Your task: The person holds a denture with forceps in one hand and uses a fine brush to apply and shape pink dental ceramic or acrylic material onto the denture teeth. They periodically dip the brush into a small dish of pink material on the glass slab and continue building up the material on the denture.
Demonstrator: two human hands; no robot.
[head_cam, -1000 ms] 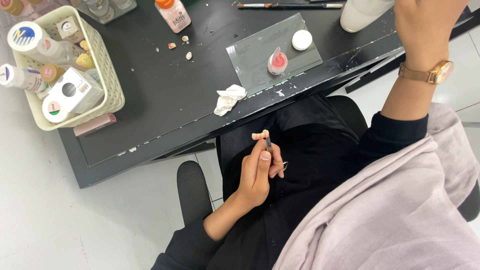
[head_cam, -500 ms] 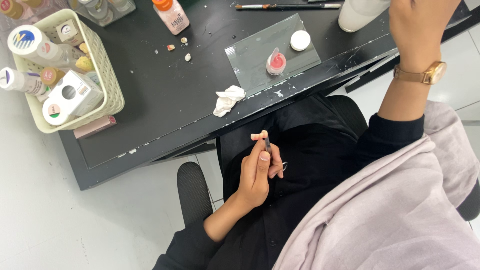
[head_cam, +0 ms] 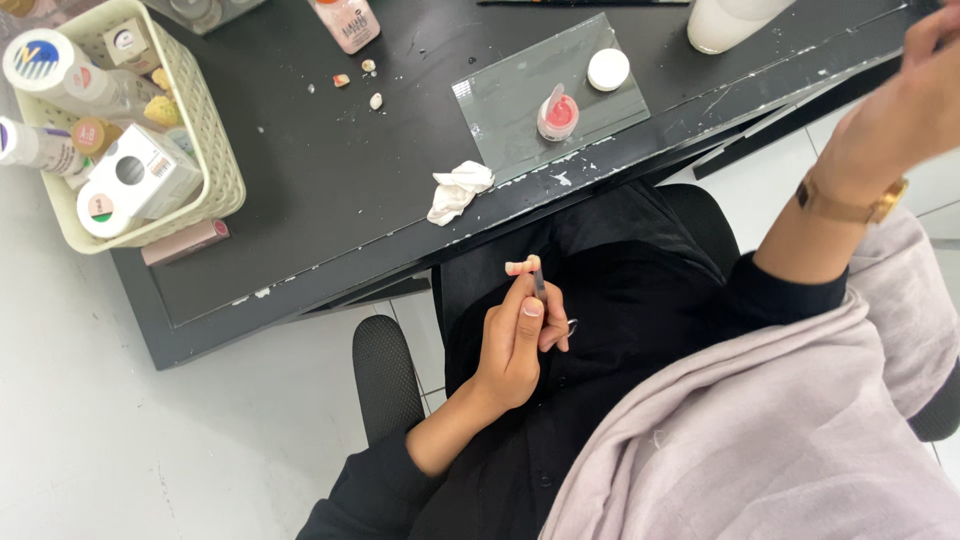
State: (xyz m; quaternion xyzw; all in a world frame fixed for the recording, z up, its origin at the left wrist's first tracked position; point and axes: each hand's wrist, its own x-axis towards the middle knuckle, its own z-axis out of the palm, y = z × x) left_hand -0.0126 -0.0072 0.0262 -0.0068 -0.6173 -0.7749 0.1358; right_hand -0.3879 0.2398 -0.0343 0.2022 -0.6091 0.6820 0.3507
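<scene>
Our left hand pinches a tool gripping a pink piece over the lap, off the desk. Right hand raised; grip unclear. Piece could drop floorward.

Head camera, steeply down, near the desk

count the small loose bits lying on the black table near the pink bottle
3. One reddish bit, one pale bit just right of it, and one pale bit below them, all on the black table. Tinier crumbs may be too small to tell.
</scene>
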